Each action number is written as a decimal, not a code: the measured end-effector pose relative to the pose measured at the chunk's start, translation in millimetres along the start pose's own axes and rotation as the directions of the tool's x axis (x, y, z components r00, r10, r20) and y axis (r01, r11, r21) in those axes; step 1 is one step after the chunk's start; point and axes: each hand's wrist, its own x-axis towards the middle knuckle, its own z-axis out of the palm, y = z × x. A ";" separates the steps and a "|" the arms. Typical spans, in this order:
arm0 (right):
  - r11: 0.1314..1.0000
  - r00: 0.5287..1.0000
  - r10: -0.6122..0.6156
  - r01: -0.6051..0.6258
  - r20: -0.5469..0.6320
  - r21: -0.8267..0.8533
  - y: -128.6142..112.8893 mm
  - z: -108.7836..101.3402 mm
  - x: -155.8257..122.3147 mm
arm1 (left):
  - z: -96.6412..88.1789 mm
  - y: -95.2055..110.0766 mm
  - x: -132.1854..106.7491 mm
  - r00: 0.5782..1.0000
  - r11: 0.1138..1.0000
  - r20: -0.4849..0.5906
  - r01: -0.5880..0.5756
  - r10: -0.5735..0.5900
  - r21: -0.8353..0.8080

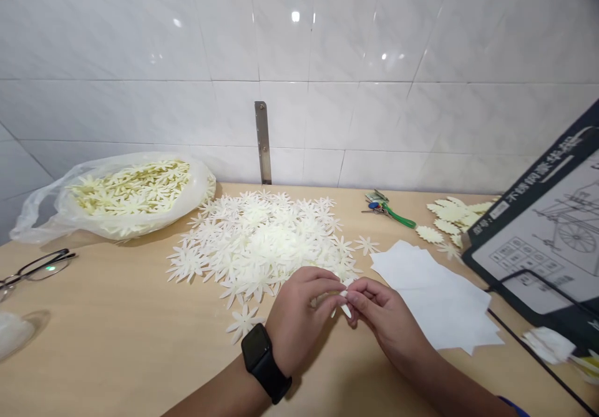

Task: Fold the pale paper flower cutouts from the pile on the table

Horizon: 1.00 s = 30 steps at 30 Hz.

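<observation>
Gently is best with something this little. My left hand and my right hand are both pinching one small white piece with thumbs and fingertips. It looks like one of the flowers, but my fingers hide most of it, so I can't tell its whole shape. It is at the near right side of the big pile of white flowers, to the left of the white sheet.

The petals look thin, so I think a hard squeeze could bend or rip them. A soft pinch should do, with one hand keeping it steady while the other makes tiny moves. Tugging from a petal tip seems risky; closer to the middle should be safer. I should mind my left wrist too: the black watch is just beside a loose flower on the table and could push it away.
</observation>
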 end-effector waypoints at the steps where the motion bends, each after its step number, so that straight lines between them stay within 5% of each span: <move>1: 1.000 1.000 0.004 -0.004 0.006 0.011 0.4 -0.5 0.3 | -1.8 -0.1 1.2 1.000 1.000 0.000 0.008 -0.008 -0.002; 10: 0.995 0.999 0.030 -0.034 0.043 0.092 4.3 -3.3 0.3 | -8.9 1.4 9.5 0.932 0.886 0.062 0.360 -0.358 -0.293; 26: 0.998 0.999 0.039 -0.039 0.002 0.054 -2.9 -0.2 -0.4 | -11.1 -0.8 11.4 0.881 0.788 0.176 0.473 -0.440 -0.395; 30: 0.996 0.994 0.067 -0.072 0.083 0.054 -3.9 0.5 -2.5 | -10.1 -3.4 7.6 0.906 0.867 0.129 0.424 -0.404 -0.261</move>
